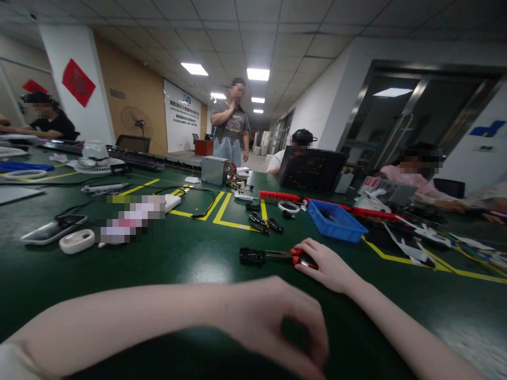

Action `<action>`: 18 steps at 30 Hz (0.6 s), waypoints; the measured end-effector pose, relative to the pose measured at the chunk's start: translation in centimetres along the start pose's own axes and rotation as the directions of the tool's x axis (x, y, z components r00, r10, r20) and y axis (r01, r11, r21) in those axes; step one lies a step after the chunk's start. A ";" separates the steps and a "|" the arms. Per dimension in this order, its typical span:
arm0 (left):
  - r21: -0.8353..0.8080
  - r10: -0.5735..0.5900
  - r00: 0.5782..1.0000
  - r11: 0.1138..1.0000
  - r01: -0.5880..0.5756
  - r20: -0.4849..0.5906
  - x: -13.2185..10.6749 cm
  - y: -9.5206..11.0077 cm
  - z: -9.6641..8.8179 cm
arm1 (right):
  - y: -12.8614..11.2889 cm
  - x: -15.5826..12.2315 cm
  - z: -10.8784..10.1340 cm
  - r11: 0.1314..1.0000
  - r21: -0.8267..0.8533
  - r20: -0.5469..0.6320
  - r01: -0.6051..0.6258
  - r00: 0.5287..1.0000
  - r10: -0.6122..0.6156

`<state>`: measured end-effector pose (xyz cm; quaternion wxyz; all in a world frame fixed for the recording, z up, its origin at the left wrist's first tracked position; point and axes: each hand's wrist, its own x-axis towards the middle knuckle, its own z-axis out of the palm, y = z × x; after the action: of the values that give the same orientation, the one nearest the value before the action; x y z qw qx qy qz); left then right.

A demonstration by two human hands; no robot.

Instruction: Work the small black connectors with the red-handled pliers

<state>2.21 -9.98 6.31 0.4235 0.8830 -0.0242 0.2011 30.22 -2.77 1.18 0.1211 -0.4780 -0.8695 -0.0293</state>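
My right hand [330, 266] rests on the table with its fingers round the red and black handles of long-nosed pliers [283, 254]. The jaws point left, their tips at a small black plastic piece [252, 256] that looks like a plug or connector; I cannot tell whether they grip it. Nearer to me, my left hand [281, 322] hangs over the table edge, slightly blurred. Its thumb and fingers curl into a loop with the tips together, and whatever lies between them cannot be made out.
Beyond my right hand stands a blue bin [336, 224]. Coiled black cables [259, 221] lie by yellow tape marks, with a metal power supply [214, 170] behind. To the left are a white oval object [77, 241] and a phone-like device [53, 229]. Several people are around the table.
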 end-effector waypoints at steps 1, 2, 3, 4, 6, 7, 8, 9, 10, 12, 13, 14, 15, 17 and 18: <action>0.015 -0.051 0.995 0.998 0.053 -0.091 0.0 -1.7 -1.3 | 0.0 0.0 0.0 1.000 -0.020 -0.007 -0.009 1.000 0.009; 0.064 -0.104 0.971 0.991 0.120 -0.213 -0.1 -3.3 -2.4 | -0.1 -0.1 0.0 0.999 -0.040 -0.016 -0.021 1.000 0.020; 0.118 -0.155 0.927 0.972 0.206 -0.340 -0.4 -4.8 -3.5 | 0.0 -0.1 0.0 0.998 -0.055 -0.026 -0.031 0.999 0.030; 0.162 -0.193 0.878 0.944 0.288 -0.438 -0.7 -6.2 -4.4 | 0.0 -0.1 0.0 0.997 -0.064 -0.036 -0.041 0.999 0.039; 0.221 -0.215 0.826 0.901 0.374 -0.521 -1.6 -8.5 -5.6 | 0.1 -0.2 0.0 0.996 -0.068 -0.055 -0.053 0.997 0.050; 0.249 -0.191 0.815 0.893 0.376 -0.546 -2.0 -9.3 -6.0 | 0.1 -0.2 0.1 0.996 -0.066 -0.065 -0.058 0.996 0.054; 0.275 -0.163 0.809 0.888 0.370 -0.564 -2.4 -9.9 -6.2 | 0.1 -0.2 0.1 0.996 -0.066 -0.076 -0.065 0.995 0.060; 0.304 -0.142 0.805 0.877 0.372 -0.577 -2.7 -10.4 -6.3 | 0.0 -0.2 0.2 0.995 -0.065 -0.092 -0.076 0.993 0.070; 0.330 -0.126 0.799 0.865 0.379 -0.588 -3.0 -10.8 -6.3 | -0.1 -0.1 0.3 0.994 -0.062 -0.112 -0.092 0.990 0.084; 0.375 -0.116 0.802 0.839 0.394 -0.585 -3.4 -11.1 -6.0 | -0.4 0.1 0.7 0.991 -0.026 -0.150 -0.135 0.980 0.130; 0.392 -0.121 0.811 0.828 0.400 -0.573 -3.5 -11.2 -5.9 | -0.6 0.2 0.9 0.987 0.011 -0.163 -0.160 0.974 0.160; 0.408 -0.127 0.823 0.820 0.401 -0.554 -3.7 -11.3 -5.7 | -0.8 0.4 1.0 0.982 0.057 -0.171 -0.182 0.967 0.190; 0.423 -0.132 0.837 0.815 0.397 -0.532 -3.8 -11.4 -5.6 | -1.0 0.5 1.2 0.974 0.105 -0.176 -0.200 0.960 0.216; 0.449 -0.135 0.863 0.809 0.379 -0.486 -3.9 -11.5 -5.3 | -1.5 0.6 1.4 0.959 0.184 -0.182 -0.217 0.951 0.250; 0.458 -0.133 0.874 0.810 0.367 -0.467 -4.0 -11.6 -5.2 | -1.7 0.6 1.5 0.954 0.203 -0.185 -0.219 0.949 0.257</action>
<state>-0.73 0.92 -0.83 0.1800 0.8972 0.2418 0.3227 28.21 -2.90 0.00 0.2572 -0.5611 -0.7866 0.0142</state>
